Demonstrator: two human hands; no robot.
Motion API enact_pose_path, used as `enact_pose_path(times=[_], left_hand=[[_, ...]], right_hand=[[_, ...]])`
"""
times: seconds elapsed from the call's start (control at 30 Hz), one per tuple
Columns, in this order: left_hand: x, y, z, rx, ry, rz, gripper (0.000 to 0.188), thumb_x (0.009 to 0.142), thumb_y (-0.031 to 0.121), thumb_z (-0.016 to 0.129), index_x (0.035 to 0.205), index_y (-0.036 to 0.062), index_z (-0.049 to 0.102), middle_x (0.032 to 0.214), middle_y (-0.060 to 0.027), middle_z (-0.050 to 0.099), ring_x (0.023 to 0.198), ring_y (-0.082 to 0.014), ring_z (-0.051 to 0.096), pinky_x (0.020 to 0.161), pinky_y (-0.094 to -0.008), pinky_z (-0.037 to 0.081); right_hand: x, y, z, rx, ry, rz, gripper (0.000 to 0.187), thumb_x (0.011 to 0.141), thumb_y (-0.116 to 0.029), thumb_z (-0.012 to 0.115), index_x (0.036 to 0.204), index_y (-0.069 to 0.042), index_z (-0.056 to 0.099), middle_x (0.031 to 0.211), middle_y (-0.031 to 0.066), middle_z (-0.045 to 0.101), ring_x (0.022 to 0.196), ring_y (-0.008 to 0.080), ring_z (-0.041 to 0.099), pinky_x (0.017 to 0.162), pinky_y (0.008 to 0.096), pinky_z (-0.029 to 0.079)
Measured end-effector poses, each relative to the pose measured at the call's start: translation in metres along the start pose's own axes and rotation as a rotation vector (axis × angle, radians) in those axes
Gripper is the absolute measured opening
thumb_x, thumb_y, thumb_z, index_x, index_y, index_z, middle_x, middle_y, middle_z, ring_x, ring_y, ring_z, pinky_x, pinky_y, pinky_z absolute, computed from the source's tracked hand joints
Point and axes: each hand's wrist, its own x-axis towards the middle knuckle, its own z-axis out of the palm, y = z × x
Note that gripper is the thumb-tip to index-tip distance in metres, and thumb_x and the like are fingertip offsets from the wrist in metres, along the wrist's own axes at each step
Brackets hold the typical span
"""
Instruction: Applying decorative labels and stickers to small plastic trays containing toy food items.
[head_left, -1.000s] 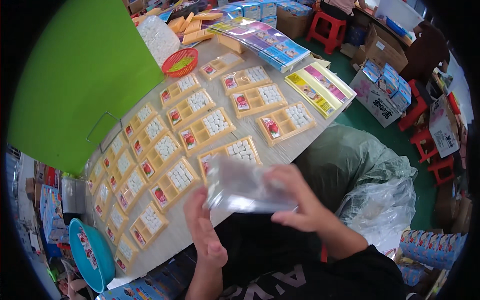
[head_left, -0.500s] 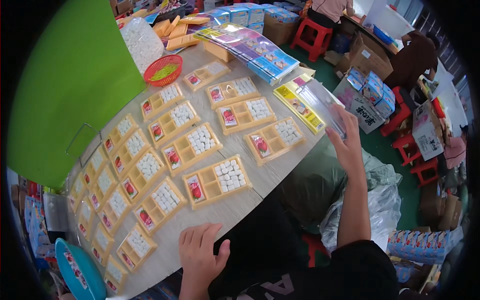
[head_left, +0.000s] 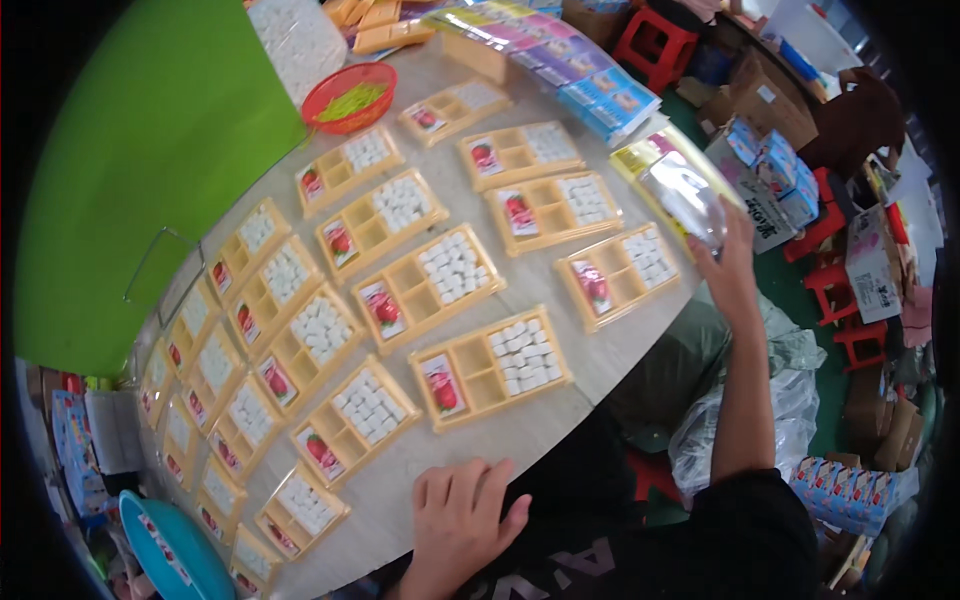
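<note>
head view: right hand (head_left: pixel 728 268) reaches out to the table's right edge, fingers closed on a clear plastic lid (head_left: pixel 685 195) held over the yellow box (head_left: pixel 668 165) there, likely to cap it. left hand (head_left: pixel 462 520) rests flat and released on the near table edge (head_left: pixel 560 420), seemingly bracing; yellow trays (head_left: pixel 490 365) crowd the top, leaving bare room only along that near rim.

One red basket (head_left: pixel 350 97), two hands (head_left: pixel 460 525)
</note>
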Motion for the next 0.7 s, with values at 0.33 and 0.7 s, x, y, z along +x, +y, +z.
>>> enact_pose_path(times=[0.33, 0.7], left_hand=[[-0.001, -0.005, -0.005, -0.068, -0.019, 0.019, 0.039, 0.084, 0.031, 0.075, 0.115, 0.0099, 0.070, 0.108, -0.0076, 0.059, 0.097, -0.0301, 0.054, 0.087, -0.0444, 0.043], [-0.002, 0.000, 0.000, -0.020, 0.032, 0.006, 0.032, 0.085, 0.027, 0.073, 0.111, 0.0090, 0.070, 0.108, -0.0084, 0.060, 0.098, -0.0314, 0.056, 0.087, -0.0447, 0.045]], right_hand=[[0.016, 0.001, -0.010, -0.160, 0.008, -0.013, 0.065, 0.092, -0.033, 0.071, 0.147, -0.007, 0.048, 0.148, 0.0208, 0.046, 0.133, 0.0404, 0.051, 0.109, 0.0474, 0.042], [0.025, -0.039, -0.018, -0.183, -0.008, -0.171, 0.043, 0.094, -0.026, 0.072, 0.133, -0.011, 0.061, 0.141, 0.0127, 0.058, 0.136, 0.0353, 0.049, 0.116, 0.0510, 0.031]])
